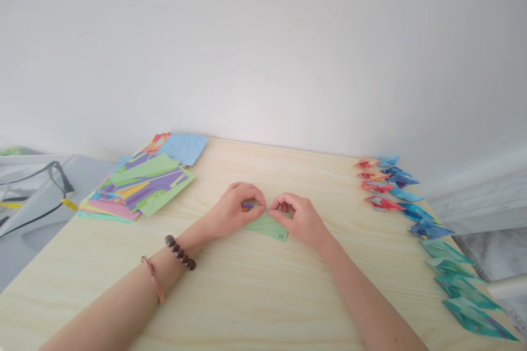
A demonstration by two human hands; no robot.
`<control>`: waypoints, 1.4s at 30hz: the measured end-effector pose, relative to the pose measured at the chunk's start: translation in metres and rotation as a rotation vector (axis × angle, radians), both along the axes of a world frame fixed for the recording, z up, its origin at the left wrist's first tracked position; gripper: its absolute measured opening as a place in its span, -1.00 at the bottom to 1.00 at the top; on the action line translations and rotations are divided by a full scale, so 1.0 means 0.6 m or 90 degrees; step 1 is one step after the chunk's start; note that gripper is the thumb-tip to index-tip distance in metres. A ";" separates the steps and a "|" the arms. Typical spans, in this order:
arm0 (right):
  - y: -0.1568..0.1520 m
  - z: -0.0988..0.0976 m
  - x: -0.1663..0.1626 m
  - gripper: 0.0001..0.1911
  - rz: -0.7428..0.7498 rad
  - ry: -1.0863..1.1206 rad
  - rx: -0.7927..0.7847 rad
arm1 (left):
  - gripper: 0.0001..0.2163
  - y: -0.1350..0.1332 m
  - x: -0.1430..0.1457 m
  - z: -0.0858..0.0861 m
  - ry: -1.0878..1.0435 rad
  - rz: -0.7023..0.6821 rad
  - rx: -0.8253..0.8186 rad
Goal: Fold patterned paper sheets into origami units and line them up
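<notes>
A green sheet of origami paper, folded and marked "01" at its near right corner, lies on the table between my hands. My left hand pinches its upper edge, thumb and forefinger pressed together. Close beside it, my right hand pinches the same edge, fingertips almost touching those of the left. A bit of purple and orange print shows under the left fingers. The rest of the paper's far side is hidden by my hands.
A loose pile of patterned paper sheets lies at the left. Along the right edge stand several folded paper boats in red, blue and green. Behind the table rises a white wall. Black cables lie on a grey surface at far left.
</notes>
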State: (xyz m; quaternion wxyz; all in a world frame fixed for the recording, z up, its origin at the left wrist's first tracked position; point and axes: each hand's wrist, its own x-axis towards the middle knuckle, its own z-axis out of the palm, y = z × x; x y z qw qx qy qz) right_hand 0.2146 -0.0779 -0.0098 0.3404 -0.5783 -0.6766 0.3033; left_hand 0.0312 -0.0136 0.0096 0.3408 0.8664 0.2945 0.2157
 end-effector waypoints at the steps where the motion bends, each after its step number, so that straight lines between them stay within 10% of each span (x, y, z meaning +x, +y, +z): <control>1: -0.002 0.001 -0.001 -0.93 0.012 -0.008 0.011 | -0.92 0.000 -0.002 0.001 0.008 -0.009 -0.004; 12: -0.011 0.011 -0.003 -0.91 0.140 -0.063 0.135 | -0.95 -0.007 -0.011 0.008 0.045 -0.039 -0.059; 42: -0.008 0.015 0.018 -0.90 0.124 0.006 0.140 | -0.95 0.017 -0.037 0.014 0.057 -0.065 -0.035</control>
